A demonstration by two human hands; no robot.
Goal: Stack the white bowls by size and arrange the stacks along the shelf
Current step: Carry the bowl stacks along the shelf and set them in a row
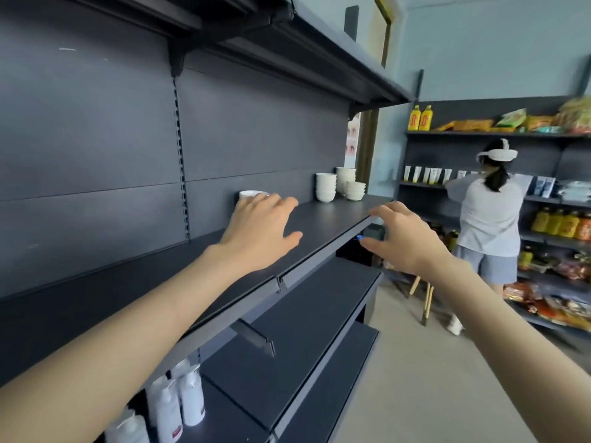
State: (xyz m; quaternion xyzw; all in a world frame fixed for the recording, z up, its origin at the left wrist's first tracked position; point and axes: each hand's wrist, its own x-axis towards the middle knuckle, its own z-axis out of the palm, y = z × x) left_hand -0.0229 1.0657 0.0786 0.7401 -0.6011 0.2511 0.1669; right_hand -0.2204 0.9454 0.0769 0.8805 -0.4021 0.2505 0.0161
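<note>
A single white bowl (252, 195) sat on the dark shelf (319, 219) close to the back panel, plain and glossy, its lower part hidden behind the left hand (262, 231). That hand's grip was open, fingers spread flat at the bowl; contact could not be told. Near the shelf's far end stood a front stack (326, 187), a rear stack (346, 175) and a low stack (355, 190), all white bowls, close together. The right hand (406, 238) hovered at the shelf's front edge, grip loose, holding nothing. White pump bottles (179, 401) stood on a lower shelf. A person in a headset (489, 219) faced stocked shelving beyond.
</note>
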